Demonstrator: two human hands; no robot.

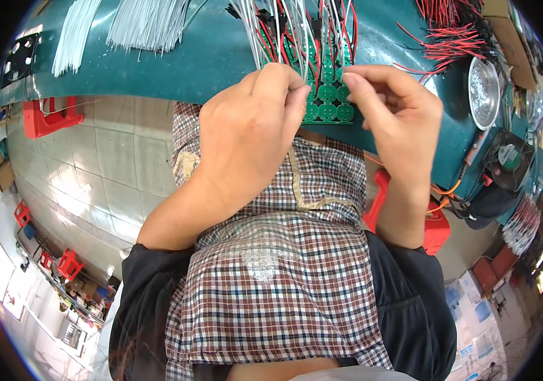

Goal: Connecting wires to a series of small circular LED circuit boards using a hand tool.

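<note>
Our left hand (249, 136) and right hand (393, 114) pinch opposite edges of the green circuit board (328, 95), held at 12 o'clock above the teal workbench (208, 57). Red and white wires (297, 28) apparently attach at its top.
</note>
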